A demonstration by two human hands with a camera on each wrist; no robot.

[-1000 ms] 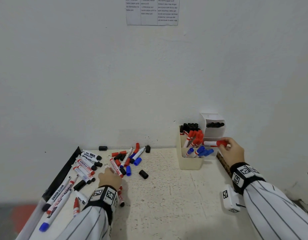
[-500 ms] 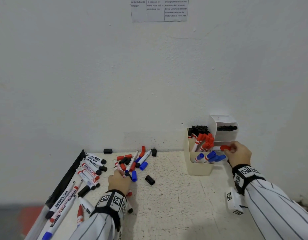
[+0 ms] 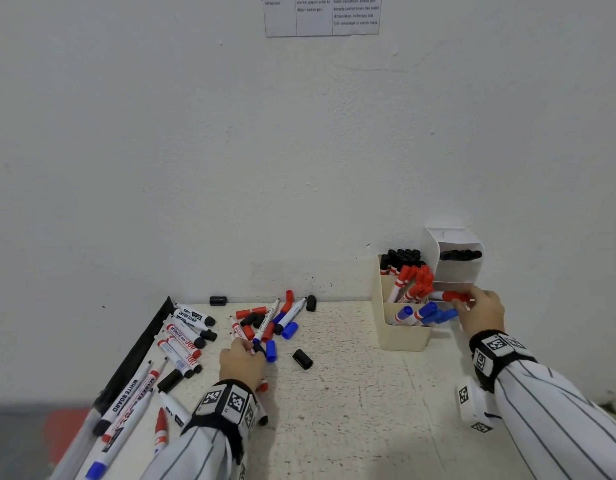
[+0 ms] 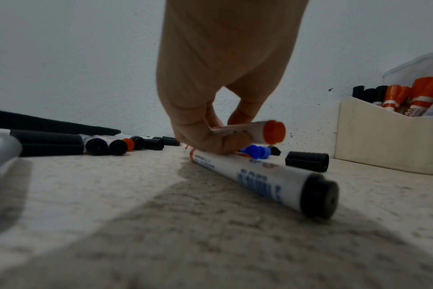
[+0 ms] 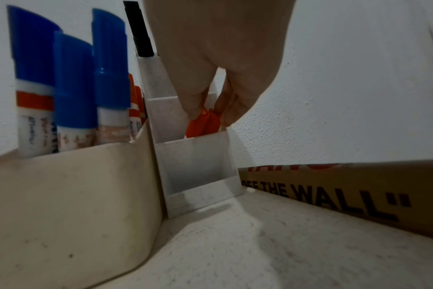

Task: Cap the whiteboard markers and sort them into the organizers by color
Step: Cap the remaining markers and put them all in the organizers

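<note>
Brown box (image 5: pixel 359 187) "OFF THE WALL", "WHITE BOARD" marker (image 3: pixel 124 398)

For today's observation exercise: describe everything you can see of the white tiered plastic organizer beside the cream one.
The white tiered plastic organizer stands against the wall, touching the cream organizer's right side. Its stepped compartments rise toward the back: black caps fill the upper one, and the right hand holds a red-capped marker at the middle one. The lowest front compartment looks empty.

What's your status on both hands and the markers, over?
Right hand lowering red-capped marker into white tiered organizer. Left hand pinching uncapped red marker from table pile. Nothing blocking.
</note>
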